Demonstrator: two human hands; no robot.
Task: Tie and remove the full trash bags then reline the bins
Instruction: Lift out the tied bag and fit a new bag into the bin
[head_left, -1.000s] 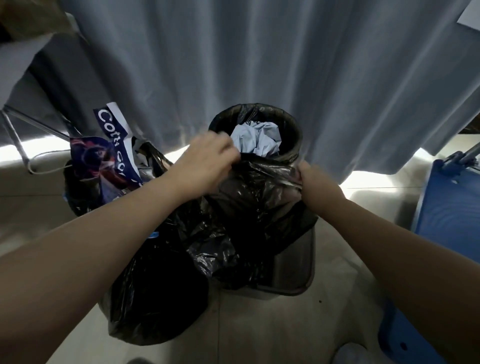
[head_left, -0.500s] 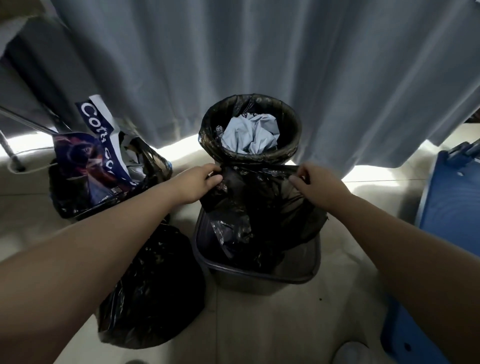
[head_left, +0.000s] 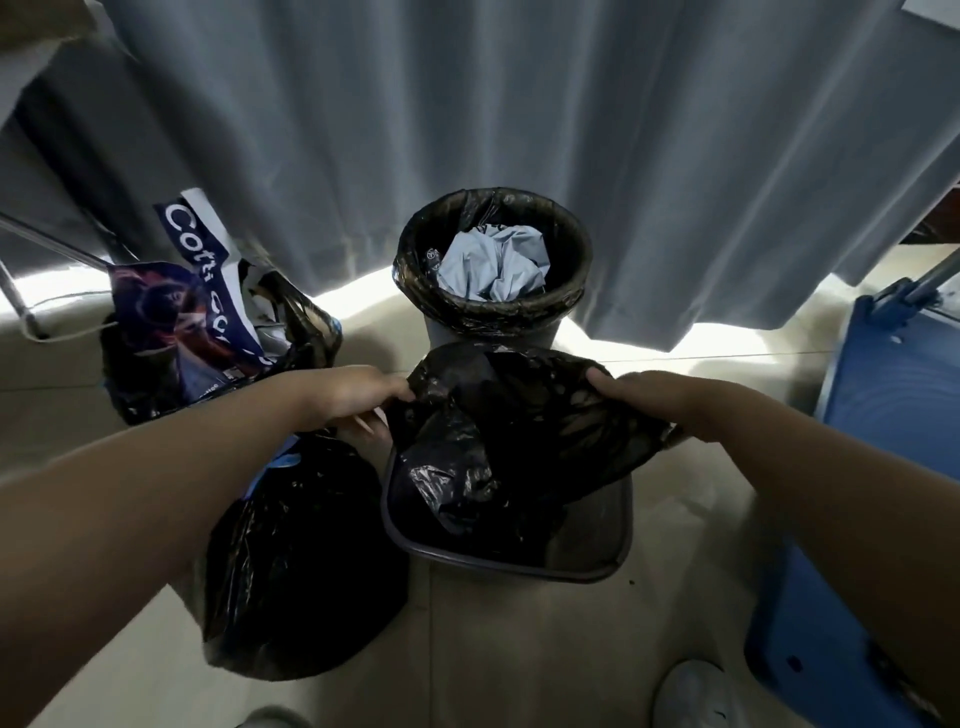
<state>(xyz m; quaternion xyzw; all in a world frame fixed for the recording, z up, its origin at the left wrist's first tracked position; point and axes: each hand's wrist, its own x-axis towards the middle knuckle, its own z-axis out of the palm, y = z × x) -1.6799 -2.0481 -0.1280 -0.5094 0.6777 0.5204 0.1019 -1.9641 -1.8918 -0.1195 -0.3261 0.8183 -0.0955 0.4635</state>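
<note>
Curtained corner
A grey-blue curtain (head_left: 467, 114) is hung behind; bright light (head_left: 727, 338) is seen under its hem on the beige floor (head_left: 519, 654).

The left forearm (head_left: 156, 499) and right forearm (head_left: 831, 488) are bare of sleeves from the frame's edges to the left hand (head_left: 353, 397) and right hand (head_left: 660, 402), while at the bottom edge show a rounded pale grey shoe (head_left: 693, 696) and the toe of a second shoe (head_left: 270, 719).
</note>
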